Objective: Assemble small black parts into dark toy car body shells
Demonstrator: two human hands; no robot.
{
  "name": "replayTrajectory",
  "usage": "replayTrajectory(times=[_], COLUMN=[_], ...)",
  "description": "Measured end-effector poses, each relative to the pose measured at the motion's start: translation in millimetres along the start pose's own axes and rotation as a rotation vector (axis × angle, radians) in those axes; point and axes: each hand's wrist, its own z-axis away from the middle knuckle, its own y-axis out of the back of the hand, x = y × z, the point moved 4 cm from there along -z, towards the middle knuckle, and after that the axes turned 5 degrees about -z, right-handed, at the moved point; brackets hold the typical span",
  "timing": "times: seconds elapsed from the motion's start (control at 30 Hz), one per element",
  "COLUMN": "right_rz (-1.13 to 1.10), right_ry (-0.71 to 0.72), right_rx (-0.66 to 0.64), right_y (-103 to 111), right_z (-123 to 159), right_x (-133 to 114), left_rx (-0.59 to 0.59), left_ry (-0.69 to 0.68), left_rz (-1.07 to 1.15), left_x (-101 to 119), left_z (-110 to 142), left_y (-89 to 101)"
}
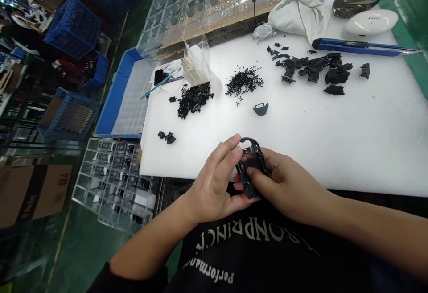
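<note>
Currently, we hold a dark plastic frame [251, 168] in both hands, just over the near edge of a white foam sheet [334, 150]. Our left hand [216, 177] grips the frame's left side, its fingers [227, 150] curled against it. Our right hand [284, 186] holds the right side, its fingers [257, 178] pressed onto the frame's middle. Beyond the hands, a curved grey piece [261, 109] lies alone on the foam. Farther out lie a heap of black parts [194, 99], a pile of small black bits [244, 82] and larger black pieces [317, 70]. A blue utility knife [354, 47] lies near the far edge. A clear tray [113, 181] stands beside the foam's near left corner.
</note>
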Motion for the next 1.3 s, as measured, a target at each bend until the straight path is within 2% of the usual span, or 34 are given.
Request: replayTrajectory(times=[0.2,0.33,0.53,0.73,0.97,1.3], right_rz=[-0.049,-0.002,-0.092,-0.103,-0.14,-0.13], right_ry=[-0.022,-0.027,-0.025,-0.045,-0.012,0.015], right_rx=[0.049,0.101,0.088,0.089,0.137,0.134], right_y=[-1.0,0.3,-0.6,-0.6,-0.6,-2.3], right_z=[0.2,1.1,3.0,2.7,5.0,4.4], right_x=[2.0,2.5,2.3,3.6,9.5,10.5], left_rx=[0.026,0.065,0.098,0.122,0.119,0.111], left_ry=[0.029,0.019,0.004,0.029,0.057,0.06], left_rz=[-0.029,-0.063,-0.148,-0.137,-0.192,-0.156], left_x=[-1.5,-0.2,3.7,5.8,8.9,9.9], left_z=[2.3,1.3,-0.5,-2.0,-2.8,0.1], left_y=[-0.8,-0.5,-1.0,-2.1,-5.9,-6.2])
